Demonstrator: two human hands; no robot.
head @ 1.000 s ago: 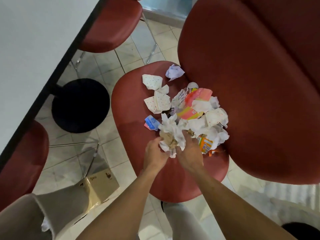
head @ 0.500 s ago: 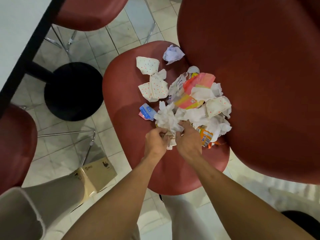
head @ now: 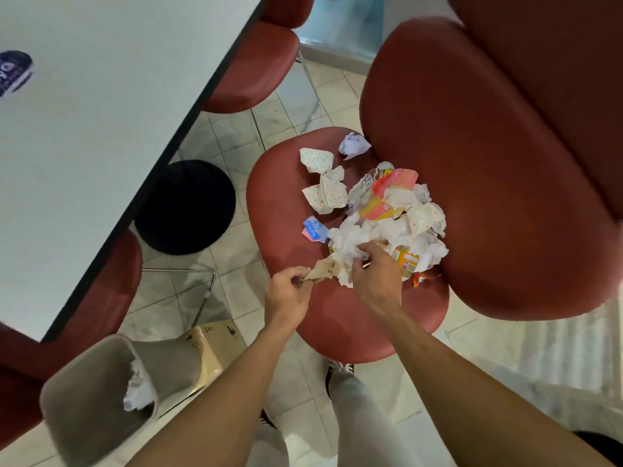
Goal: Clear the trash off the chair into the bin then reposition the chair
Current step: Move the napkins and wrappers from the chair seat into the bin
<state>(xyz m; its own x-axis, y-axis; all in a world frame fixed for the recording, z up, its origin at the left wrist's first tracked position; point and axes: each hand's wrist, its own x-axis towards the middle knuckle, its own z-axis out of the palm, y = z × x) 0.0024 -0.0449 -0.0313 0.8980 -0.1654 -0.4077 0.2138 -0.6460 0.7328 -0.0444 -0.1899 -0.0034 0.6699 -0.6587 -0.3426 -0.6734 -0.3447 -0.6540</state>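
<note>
since the earlier frame: your left hand (head: pixel 288 293) has drawn away leftward from the pile, pulling a brownish paper scrap (head: pixel 320 271) out with it; your view has swung to show the bin.

item, trash pile (head: pixel 387 224): tissues, wrappers and cartons heaped on the chair seat (head: pixel 279 210), at its right side against the chair back (head: pixel 488 163).

item, bin (head: pixel 84 399): on the floor near left, mouth toward you, white paper already inside. it lies left of and nearer than both hands; your left hand is the closer one.

item, left hand: fingers pinch the brown scrap.

item, right hand (head: pixel 376 276): fingers curled into white tissue at the pile's near edge, gripping it.
</note>
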